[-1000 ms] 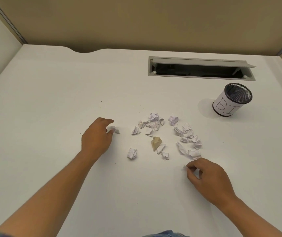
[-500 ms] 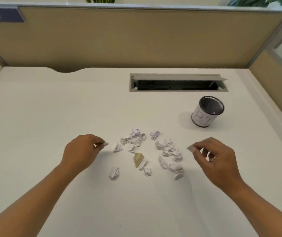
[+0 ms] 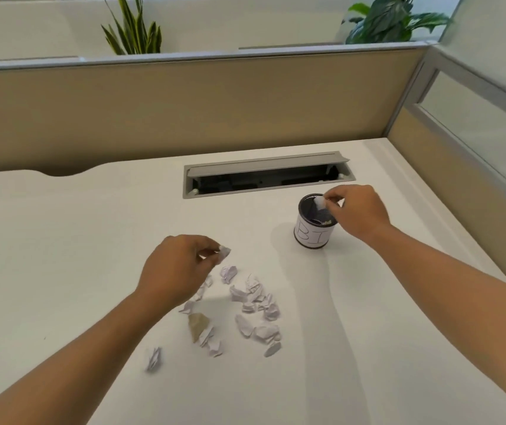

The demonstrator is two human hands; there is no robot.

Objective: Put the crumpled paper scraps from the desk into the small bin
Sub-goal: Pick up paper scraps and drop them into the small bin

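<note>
Scrap [image 3: 320, 203] now over bin [image 3: 314, 233] (right hand [image 3: 357, 211] grip pinched)

A small round bin [image 3: 315, 228], black mesh wrapped in white paper hand-lettered "BI", stands upright at the desk's far right, one white scrap [image 3: 320, 204] pinched just above its open mouth. Crumpled white scraps [image 3: 254, 305] and one tan scrap [image 3: 197, 326] lie scattered at centre; a lone white scrap [image 3: 153, 358] sits nearer, to the left. Another scrap [image 3: 223, 253] is pinched above the pile's far edge.
</note>
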